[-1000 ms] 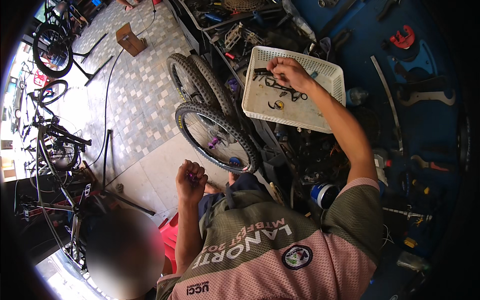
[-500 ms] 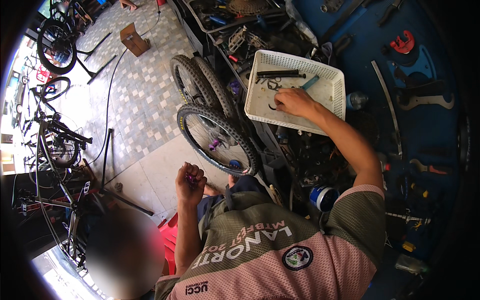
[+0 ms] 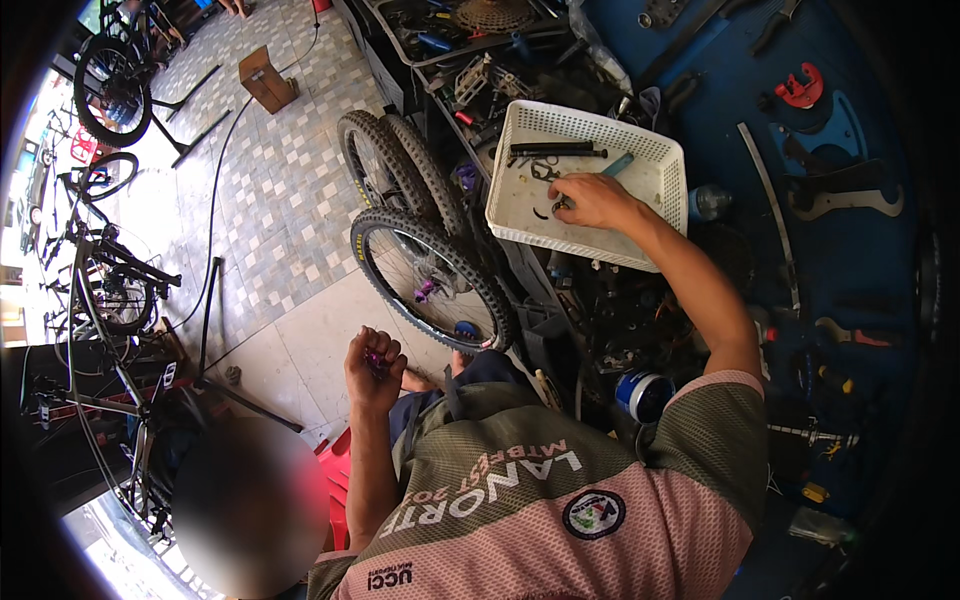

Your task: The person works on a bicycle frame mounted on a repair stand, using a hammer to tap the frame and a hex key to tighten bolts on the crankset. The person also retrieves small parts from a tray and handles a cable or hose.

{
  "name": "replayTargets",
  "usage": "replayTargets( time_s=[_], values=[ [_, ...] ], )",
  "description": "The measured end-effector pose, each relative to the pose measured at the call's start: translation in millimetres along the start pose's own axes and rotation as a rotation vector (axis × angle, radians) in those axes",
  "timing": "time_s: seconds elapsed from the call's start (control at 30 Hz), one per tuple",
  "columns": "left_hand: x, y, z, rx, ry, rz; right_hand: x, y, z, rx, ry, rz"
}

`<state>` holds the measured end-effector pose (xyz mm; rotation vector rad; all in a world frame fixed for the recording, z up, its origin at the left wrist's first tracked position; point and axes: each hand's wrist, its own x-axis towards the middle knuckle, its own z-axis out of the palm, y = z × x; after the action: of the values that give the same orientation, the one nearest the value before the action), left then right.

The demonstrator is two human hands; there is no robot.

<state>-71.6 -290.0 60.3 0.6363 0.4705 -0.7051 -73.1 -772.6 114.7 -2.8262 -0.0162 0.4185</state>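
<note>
My right hand [image 3: 598, 204] reaches into a white plastic basket [image 3: 590, 252], its fingertips pinched low over the floor of it. A small dark piece shows at those fingertips, too small to name. Beside them lies a black curved piece [image 3: 540, 213]. Farther back in the basket are black rods [image 3: 552, 149], small metal parts [image 3: 545, 171] and a teal tool handle [image 3: 618, 164]. Held up on the left, my left hand [image 3: 374, 362] is closed around a shiny purple metal part [image 3: 375, 360]; the fingers cover most of it.
Bicycle wheels [image 3: 430, 275] lean against the bench below the basket. Tools hang on a blue board [image 3: 740, 90] at right, among them a flat wrench [image 3: 845, 200]. A blue tub [image 3: 645, 395] stands nearer me. Bicycles [image 3: 120, 290] and a cardboard box [image 3: 268, 80] stand on the left.
My right fingertips have drawn slightly back from the black curved piece, and a small dark piece now shows at them. My left hand stays closed on the purple metal part.
</note>
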Motion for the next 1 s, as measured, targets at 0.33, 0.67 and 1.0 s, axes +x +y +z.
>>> replayTargets(
  time_s=[0.33, 0.67, 1.0],
  values=[
    [-2.5, 1.1, -11.6, -0.009, -0.029, 0.011, 13.9, -17.9, 17.1, -0.088, 0.065, 0.146],
    [-10.2, 2.0, -17.4, -0.019, -0.014, 0.048, 23.8, 25.3, -4.3, 1.302, 0.257, 0.323],
    [-8.9, 0.4, -14.4, -0.004, -0.038, 0.032, 37.3, 63.2, -19.5, 0.569, 0.333, 0.225]
  ],
)
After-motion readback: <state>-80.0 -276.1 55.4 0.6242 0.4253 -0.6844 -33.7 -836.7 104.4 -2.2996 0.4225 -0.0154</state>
